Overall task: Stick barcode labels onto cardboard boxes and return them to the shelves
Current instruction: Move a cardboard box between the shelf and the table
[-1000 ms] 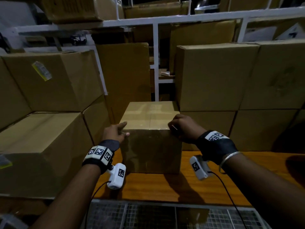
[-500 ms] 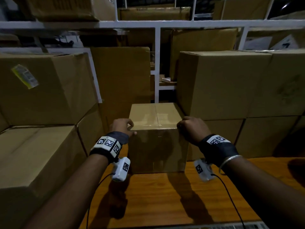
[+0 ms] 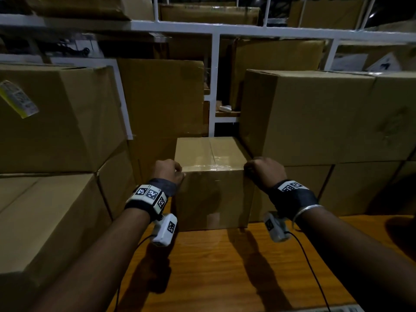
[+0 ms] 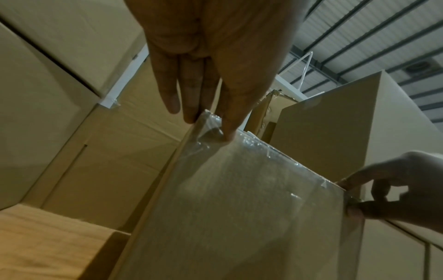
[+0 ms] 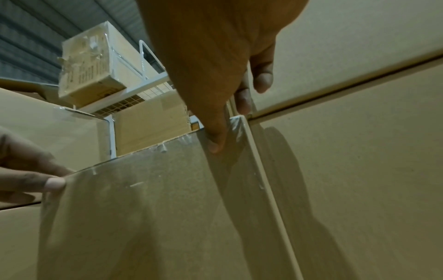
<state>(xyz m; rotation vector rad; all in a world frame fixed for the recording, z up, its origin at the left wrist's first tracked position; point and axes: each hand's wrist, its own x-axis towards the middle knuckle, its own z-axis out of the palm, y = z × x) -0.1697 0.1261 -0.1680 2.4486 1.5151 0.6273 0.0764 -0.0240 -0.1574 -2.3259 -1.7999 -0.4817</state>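
**Taped box held at both upper front corners on the wooden shelf**

The cardboard box [image 3: 211, 183], its top seam sealed with clear tape, stands upright on the wooden shelf board [image 3: 225, 266], toward the board's rear edge, in the gap between the large box stacks on either side. Its right face lies just beside the lower box of the right-hand stack [image 3: 315, 118]; a narrow gap separates it from the left-hand stack [image 3: 56, 122].

The left hand [image 3: 167, 171] sits at the box's upper left front corner. In the left wrist view its fingers [image 4: 189, 98] reach nearly straight along the left face while the thumb presses on the taped front face, so the corner is pinched between them. The right hand [image 3: 263, 171] mirrors this at the upper right front corner: the right wrist view shows the thumb [image 5: 215, 136] pressed on the front face and the fingers slipped down between the box and the neighbouring stack.

A yellow label [image 3: 19, 99] hangs on the upper left box. White shelf framing [image 3: 216, 82] rises behind.
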